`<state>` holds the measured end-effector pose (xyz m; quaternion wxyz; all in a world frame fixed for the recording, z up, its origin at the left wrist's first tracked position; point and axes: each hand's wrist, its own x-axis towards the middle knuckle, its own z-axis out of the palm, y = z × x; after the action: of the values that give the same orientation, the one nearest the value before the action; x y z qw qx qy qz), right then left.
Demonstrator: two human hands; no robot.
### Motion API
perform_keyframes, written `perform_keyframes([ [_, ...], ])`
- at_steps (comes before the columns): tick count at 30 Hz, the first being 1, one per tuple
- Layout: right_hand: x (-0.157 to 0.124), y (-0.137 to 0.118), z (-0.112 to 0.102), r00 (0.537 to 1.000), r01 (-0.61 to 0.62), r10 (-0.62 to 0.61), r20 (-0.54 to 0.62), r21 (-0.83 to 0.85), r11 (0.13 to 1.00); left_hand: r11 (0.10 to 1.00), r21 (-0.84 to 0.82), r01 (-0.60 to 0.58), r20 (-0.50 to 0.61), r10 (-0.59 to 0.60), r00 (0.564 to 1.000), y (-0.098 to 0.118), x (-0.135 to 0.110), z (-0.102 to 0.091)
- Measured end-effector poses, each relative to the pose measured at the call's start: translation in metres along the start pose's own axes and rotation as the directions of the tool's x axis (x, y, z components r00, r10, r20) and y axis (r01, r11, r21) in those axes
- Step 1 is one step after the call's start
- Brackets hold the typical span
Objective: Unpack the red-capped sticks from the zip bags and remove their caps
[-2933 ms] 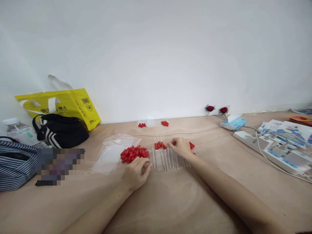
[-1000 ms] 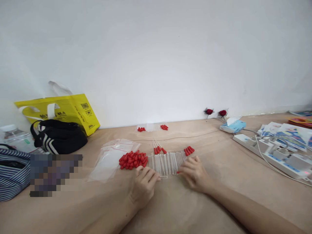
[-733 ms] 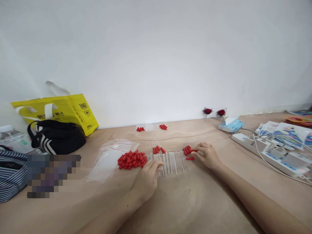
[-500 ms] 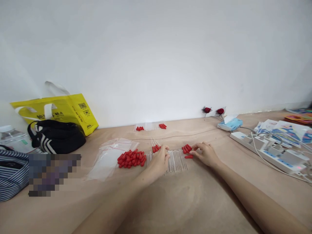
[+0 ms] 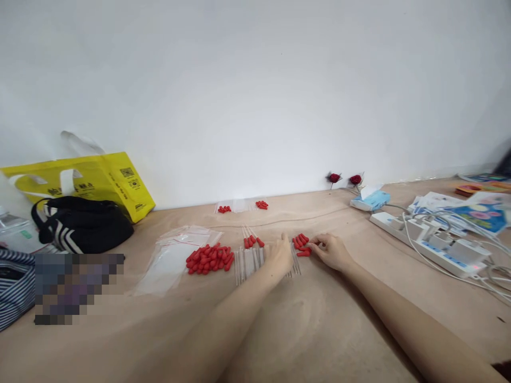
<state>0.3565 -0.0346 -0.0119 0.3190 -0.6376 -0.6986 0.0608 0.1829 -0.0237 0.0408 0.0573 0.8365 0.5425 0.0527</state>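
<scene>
My left hand (image 5: pixel 280 256) reaches over a row of thin clear glass pipettes (image 5: pixel 249 261), index finger stretched out; its other fingers are partly hidden. My right hand (image 5: pixel 331 251) has bent fingers, with the fingertips at a red rubber bulb (image 5: pixel 305 248) they appear to pinch. Several more red bulbs (image 5: pixel 299 241) lie beside those fingertips. Behind the pipettes lie three pipettes with red bulbs (image 5: pixel 253 241) on their near ends, thin tips pointing away. A larger heap of red bulbs (image 5: pixel 209 259) sits left of the row.
Clear zip bags (image 5: pixel 171 260) lie left of the heap. Filled bags with red bulbs (image 5: pixel 224 209) lie by the wall. A power strip (image 5: pixel 423 244) with cables, a blue tissue pack (image 5: pixel 370 200) and cards stand right. A yellow bag (image 5: pixel 120 181) and black pouch (image 5: pixel 93 226) stand left.
My left hand has moved right, away from the three bulb-tipped pipettes to the right part of the row. A red bulb now shows at my right fingertips. The view has shifted slightly.
</scene>
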Motion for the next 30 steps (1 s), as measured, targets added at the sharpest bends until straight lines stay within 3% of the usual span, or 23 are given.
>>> perform_keyframes([
  [7, 0.000, 0.001, 0.000, 1.000, -0.008, 0.008, 0.003, 0.004, 1.000, 0.998, 0.044, 0.033, 0.010, -0.034, 0.999, 0.004, 0.006, 0.008],
  [12, -0.001, 0.002, 0.001, 1.000, -0.018, 0.018, -0.001, 0.005, 1.000, 0.998, 0.062, 0.021, -0.011, -0.020, 1.000, 0.001, 0.000, -0.001],
  [15, -0.002, 0.002, 0.002, 0.999, -0.043, 0.042, -0.024, -0.015, 0.999, 0.997, 0.077, -0.008, -0.050, 0.012, 0.999, -0.020, -0.020, -0.010],
  [18, -0.001, -0.005, 0.004, 0.996, -0.046, 0.042, -0.077, -0.045, 0.998, 0.986, 0.122, -0.113, -0.177, 0.134, 0.975, -0.061, -0.051, -0.010],
  [21, 0.005, -0.028, 0.008, 0.997, -0.030, 0.024, -0.078, -0.074, 0.997, 0.961, 0.130, -0.245, -0.324, 0.274, 0.905, -0.107, -0.078, 0.001],
  [23, 0.014, -0.051, 0.013, 1.000, -0.024, 0.022, -0.019, -0.097, 0.995, 0.959, 0.077, -0.273, -0.406, 0.280, 0.870, -0.129, -0.088, 0.009],
  [27, 0.044, -0.101, 0.031, 0.989, -0.062, 0.082, 0.126, -0.150, 0.987, 0.978, -0.088, -0.187, -0.450, 0.129, 0.884, -0.142, -0.093, 0.019],
  [30, 0.070, -0.125, 0.048, 0.969, -0.132, 0.165, 0.183, -0.180, 0.975, 0.976, -0.137, -0.169, -0.408, 0.100, 0.907, -0.140, -0.091, 0.019],
])
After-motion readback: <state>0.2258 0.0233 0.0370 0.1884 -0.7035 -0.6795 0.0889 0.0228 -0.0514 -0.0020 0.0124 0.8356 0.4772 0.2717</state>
